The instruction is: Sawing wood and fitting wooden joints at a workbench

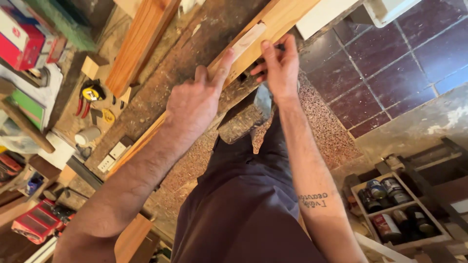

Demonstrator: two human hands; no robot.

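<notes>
A long pale wooden plank (pixel 280 17) lies along the edge of a dusty workbench (pixel 195 39). My left hand (pixel 195 100) rests on top of the plank, its forefinger stretched out along the wood toward a lighter patch (pixel 248 41). At the plank's near edge my right hand (pixel 278 63) is pinched around a small dark object that is mostly hidden by the fingers. Both forearms reach up from the bottom of the view.
A second wooden board (pixel 139 44) lies on the bench to the left. Beside it are a yellow tape measure (pixel 91 93), red-handled pliers and a wall socket plate (pixel 113 157). A wooden crate of paint cans (pixel 395 209) stands on the floor at right.
</notes>
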